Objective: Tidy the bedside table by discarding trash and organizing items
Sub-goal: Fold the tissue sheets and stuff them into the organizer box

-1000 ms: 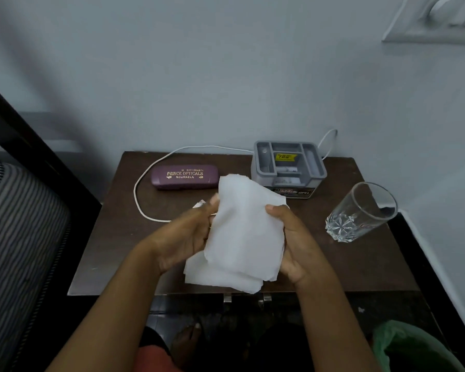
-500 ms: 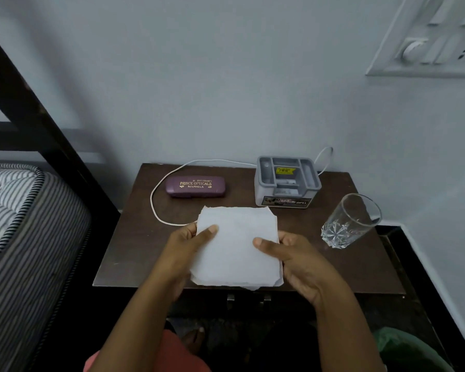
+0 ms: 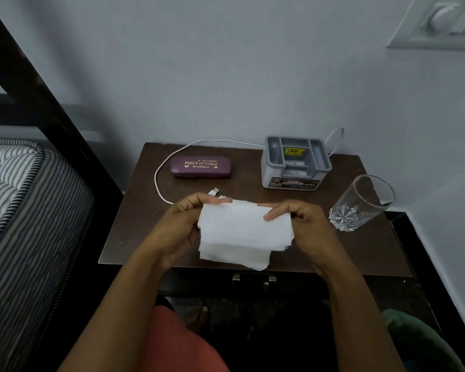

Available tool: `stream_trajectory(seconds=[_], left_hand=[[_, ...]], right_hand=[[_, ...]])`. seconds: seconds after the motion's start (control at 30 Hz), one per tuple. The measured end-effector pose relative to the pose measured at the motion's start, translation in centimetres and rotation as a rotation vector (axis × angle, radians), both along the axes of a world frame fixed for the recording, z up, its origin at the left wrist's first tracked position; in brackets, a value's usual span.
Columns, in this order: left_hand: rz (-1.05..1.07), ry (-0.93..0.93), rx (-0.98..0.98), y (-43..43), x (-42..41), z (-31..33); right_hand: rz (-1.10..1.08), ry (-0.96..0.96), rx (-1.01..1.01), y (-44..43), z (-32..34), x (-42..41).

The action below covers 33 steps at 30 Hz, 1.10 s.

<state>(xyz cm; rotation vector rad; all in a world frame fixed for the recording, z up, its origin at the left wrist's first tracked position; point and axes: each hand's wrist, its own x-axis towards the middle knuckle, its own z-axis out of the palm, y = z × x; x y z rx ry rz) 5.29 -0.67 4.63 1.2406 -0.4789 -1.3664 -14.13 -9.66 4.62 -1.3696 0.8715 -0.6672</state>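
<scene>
Between your left hand (image 3: pixel 183 229) and right hand (image 3: pixel 304 226), above the counter's (image 3: pixel 360 251) near edge, the folded tissue (image 3: pixel 242 229) runs lengthwise left to right, each hand pinching one top corner, neither nearer than the other.

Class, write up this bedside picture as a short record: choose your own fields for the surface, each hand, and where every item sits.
Surface: dark bedside table
Left hand: pinches left edge of the folded white tissue
Right hand: pinches its right edge
Tissue position: held over the table's front edge
Back left: purple spectacle case
Back right: grey organiser
Right side: clear glass
Cable: white cable curves round the case's left end; plug lies by the left fingertips
</scene>
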Motion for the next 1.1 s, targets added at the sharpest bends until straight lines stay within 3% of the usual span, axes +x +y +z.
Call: stream_trajectory(seconds=[0.23,0.4,0.53,0.6,0.73,0.83,0.97,1.03,1.1], left_hand=[[0.026,0.089,0.120,0.0,-0.4,0.1],[0.000,-0.062,0.139,-0.1,-0.8,-0.1],[0.112,-0.016,0.064,-0.2,-0.9,0.1],[0.133,-0.034,0.038,-0.2,-1.0,0.1],[0.064,-0.195,-0.005,0.4,-0.8,-0.3],[-0.030,-0.600,-0.159,0.1,-0.1,0.8],[-0.373,-0.928,-0.230,-3.4,-1.7,3.3],[-0.416,-0.973,-0.235,-5.8,-2.6,4.1],[-0.358,-0.835,-0.243,-8.1,-3.3,5.2]], right_hand=[[-0.009,0.051,-0.070,0.2,-0.1,0.3],[-0.005,0.015,-0.023,0.5,0.4,0.0],[-0.112,-0.164,0.286,0.6,1.0,0.3],[-0.114,-0.153,0.379,0.8,1.2,0.5],[-0.110,0.087,0.056,0.6,1.7,1.0],[0.032,0.225,-0.194,-0.1,3.8,0.5],[0.250,0.677,-0.579,-1.0,7.6,0.3],[0.234,0.773,-0.680,-2.2,9.5,0.1],[0.169,0.697,-0.673,-4.4,10.9,-0.6]])
